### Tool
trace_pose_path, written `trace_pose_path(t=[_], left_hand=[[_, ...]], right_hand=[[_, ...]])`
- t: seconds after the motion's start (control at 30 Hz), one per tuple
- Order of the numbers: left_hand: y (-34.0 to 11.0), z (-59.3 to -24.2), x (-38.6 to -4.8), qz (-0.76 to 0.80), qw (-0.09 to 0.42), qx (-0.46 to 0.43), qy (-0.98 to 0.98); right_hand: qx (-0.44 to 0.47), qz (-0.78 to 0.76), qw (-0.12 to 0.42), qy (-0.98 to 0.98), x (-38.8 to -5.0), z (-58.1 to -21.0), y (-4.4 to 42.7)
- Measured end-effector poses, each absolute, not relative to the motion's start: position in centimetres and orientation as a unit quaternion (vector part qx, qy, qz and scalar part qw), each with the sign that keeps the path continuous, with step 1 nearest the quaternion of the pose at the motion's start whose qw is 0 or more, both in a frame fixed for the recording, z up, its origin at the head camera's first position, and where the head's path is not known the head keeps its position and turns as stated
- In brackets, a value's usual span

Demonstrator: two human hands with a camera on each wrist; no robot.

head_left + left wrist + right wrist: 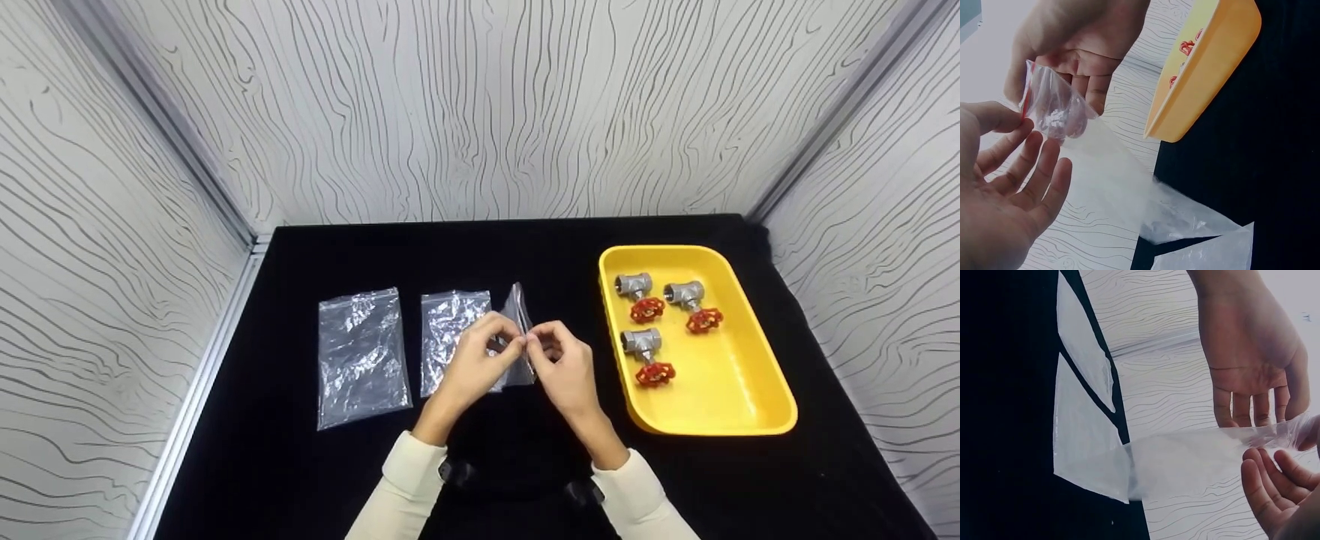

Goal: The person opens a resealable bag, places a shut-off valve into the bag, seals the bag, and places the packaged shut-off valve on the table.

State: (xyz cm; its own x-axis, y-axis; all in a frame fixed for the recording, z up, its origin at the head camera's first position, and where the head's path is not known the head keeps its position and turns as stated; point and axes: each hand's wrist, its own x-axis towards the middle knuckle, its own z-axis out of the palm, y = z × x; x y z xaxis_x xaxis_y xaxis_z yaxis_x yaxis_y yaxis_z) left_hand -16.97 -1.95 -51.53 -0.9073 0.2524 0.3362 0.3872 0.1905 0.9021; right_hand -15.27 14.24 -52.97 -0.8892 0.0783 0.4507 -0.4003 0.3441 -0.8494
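Between my two hands hangs a clear plastic zip bag (517, 304), its body trailing down in both wrist views. My left hand (477, 361) pinches its top edge between thumb and index finger. Right beside it, my right hand (568, 369) pinches the same edge. In the left wrist view a red strip (1028, 95) runs along the mouth of the held bag (1112, 163). Whether the mouth is parted cannot be made out. A second clear bag (448, 337) lies flat, partly behind my left hand. Farther left lies another flat bag (364, 360).
To the right stands a yellow tray (735, 382). At its left and back lie three metal tee-shaped valves with red handwheels: one at the back left (636, 286), one beside it (686, 292), one nearer (643, 343). Black cloth (247, 450) covers the table; wood-patterned panels (480, 112) surround it.
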Motion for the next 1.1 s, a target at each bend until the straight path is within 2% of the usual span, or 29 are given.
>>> trace_pose_path(t=[0.17, 0.5, 0.9, 1.1], left_hand=[[-2.0, -51.6, -17.0, -0.595, 0.057, -0.194, -0.778], [-2.2, -51.4, -17.2, -0.559, 0.101, -0.166, -0.806], [-2.9, -51.4, -17.4, -0.561, 0.108, -0.124, -0.812], [-3.3, -51.3, -17.4, -0.561, 0.110, -0.105, -0.814]], right_hand=[[0.082, 0.563, 0.198, -0.798, -15.4, -52.8, 14.2], [0.073, 0.573, 0.181, -0.796, -15.5, -52.7, 14.8], [0.043, 0.563, 0.194, -0.802, -15.8, -52.9, 15.8], [0.020, 0.580, 0.170, -0.796, -15.8, -52.7, 16.1]])
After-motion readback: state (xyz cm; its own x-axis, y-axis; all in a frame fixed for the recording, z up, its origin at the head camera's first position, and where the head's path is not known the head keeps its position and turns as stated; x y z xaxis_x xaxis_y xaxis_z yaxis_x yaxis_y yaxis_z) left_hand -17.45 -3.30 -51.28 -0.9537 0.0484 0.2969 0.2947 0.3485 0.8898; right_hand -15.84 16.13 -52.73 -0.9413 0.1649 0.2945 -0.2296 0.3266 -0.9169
